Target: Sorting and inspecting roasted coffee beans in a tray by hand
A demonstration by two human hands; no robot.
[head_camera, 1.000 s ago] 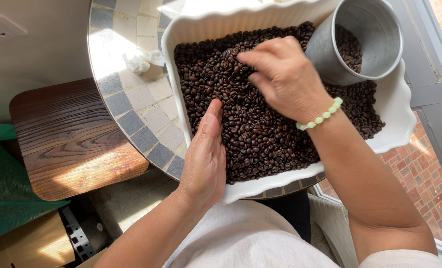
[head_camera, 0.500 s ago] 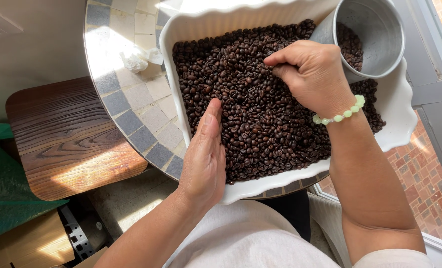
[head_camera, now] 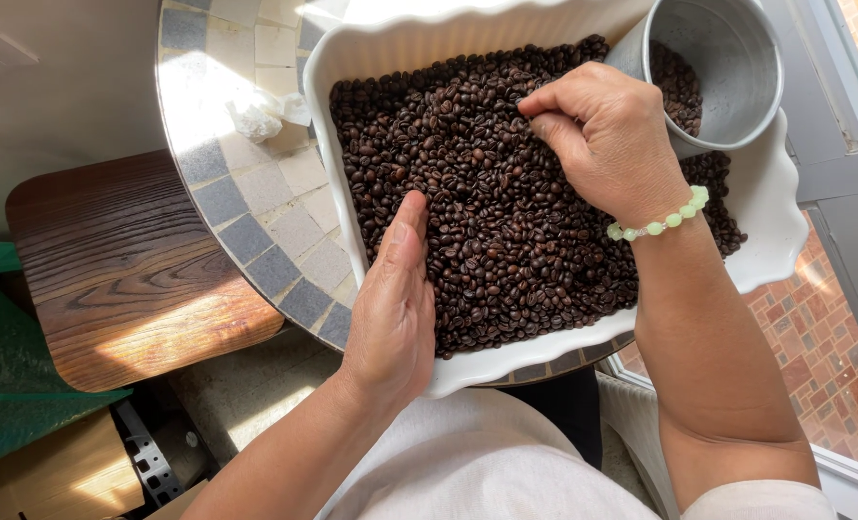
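Dish [head_camera: 776, 241] glossy white ceramic; cup [head_camera: 727, 67] matt grey metal; beans [head_camera: 506, 221] dark w/ slight sheen; stool [head_camera: 130, 270] grained wood

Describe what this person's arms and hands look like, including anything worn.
Both forearms are bare to the elbows. The right hand has a bracelet of round pale green beads at the wrist. The left hand wears nothing visible. A white garment covers the torso.
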